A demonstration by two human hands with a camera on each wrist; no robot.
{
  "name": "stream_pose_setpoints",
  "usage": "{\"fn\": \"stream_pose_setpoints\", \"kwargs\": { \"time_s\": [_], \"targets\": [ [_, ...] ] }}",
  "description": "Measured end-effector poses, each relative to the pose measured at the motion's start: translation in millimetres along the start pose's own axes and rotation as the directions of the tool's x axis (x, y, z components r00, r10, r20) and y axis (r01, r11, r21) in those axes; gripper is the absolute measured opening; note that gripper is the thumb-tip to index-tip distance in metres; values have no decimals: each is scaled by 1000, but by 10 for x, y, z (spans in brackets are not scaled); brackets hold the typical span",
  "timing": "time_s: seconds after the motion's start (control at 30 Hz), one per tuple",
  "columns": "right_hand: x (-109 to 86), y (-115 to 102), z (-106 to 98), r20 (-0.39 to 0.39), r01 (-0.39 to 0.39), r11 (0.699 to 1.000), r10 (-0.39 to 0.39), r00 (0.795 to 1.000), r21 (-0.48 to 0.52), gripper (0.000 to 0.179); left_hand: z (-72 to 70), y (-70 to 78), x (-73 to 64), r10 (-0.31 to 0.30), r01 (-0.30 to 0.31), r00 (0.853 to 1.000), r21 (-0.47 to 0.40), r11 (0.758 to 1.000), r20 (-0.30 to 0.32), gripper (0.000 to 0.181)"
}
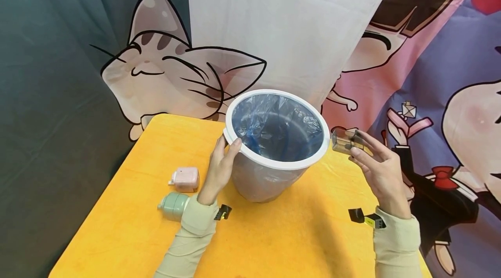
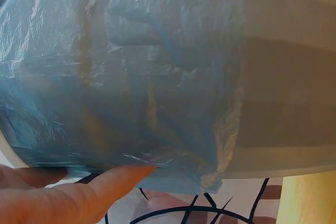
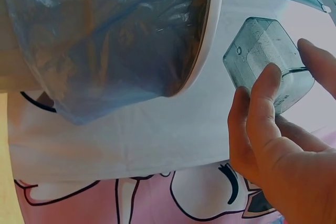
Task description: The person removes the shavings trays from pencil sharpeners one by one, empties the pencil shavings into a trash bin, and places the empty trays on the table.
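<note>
A trash bin (image 1: pixel 261 184) with a white rim stands on the table, lined with a thin bluish plastic bag (image 1: pixel 258 115) folded over its outside. My left hand (image 1: pixel 220 167) grips the bin's left edge, thumb on the rim and fingers along the outer side. Off the bin's right edge, my right hand (image 1: pixel 383 173) pinches a small see-through grey plastic box (image 1: pixel 341 142) between thumb and fingers. Seen from the right wrist, the box (image 3: pixel 257 51) has rounded corners and is held tilted beside the rim, apart from it.
Left of the bin, a small pink bottle-like container (image 1: pixel 187 179) lies on the yellow tabletop (image 1: pixel 274 239). Nearer to me is a green one (image 1: pixel 174 205), partly behind my left sleeve. A curtain with cartoon figures (image 1: pixel 164 69) hangs behind the table.
</note>
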State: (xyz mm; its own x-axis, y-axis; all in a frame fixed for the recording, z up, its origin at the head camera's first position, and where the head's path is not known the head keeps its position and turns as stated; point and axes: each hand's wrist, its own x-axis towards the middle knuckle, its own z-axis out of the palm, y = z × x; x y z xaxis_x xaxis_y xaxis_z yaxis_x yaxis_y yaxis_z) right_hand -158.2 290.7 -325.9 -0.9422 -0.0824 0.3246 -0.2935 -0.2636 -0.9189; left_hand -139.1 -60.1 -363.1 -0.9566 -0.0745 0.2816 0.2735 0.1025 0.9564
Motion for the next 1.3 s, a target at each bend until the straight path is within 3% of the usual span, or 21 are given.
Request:
{"fn": "stream_pose_setpoints", "kwargs": {
  "time_s": [0.6, 1.03, 1.3],
  "targets": [
    [-107, 105, -104, -22, -72, 992, 70, 997, -100, 50, -3, -8, 9, -12, 12, 1000, 5, 1000, 3, 58],
    [-139, 189, -145, -11, -50, 998, 50, 999, -30, 52, 0, -1, 7, -14, 14, 1000, 11, 1000, 2, 59],
    [-195, 253, -167, 0, -72, 996, 72, 997, -62, 52, 0, 4, 0, -15, 15, 1000, 5, 1000, -3, 59]
  ]
}}
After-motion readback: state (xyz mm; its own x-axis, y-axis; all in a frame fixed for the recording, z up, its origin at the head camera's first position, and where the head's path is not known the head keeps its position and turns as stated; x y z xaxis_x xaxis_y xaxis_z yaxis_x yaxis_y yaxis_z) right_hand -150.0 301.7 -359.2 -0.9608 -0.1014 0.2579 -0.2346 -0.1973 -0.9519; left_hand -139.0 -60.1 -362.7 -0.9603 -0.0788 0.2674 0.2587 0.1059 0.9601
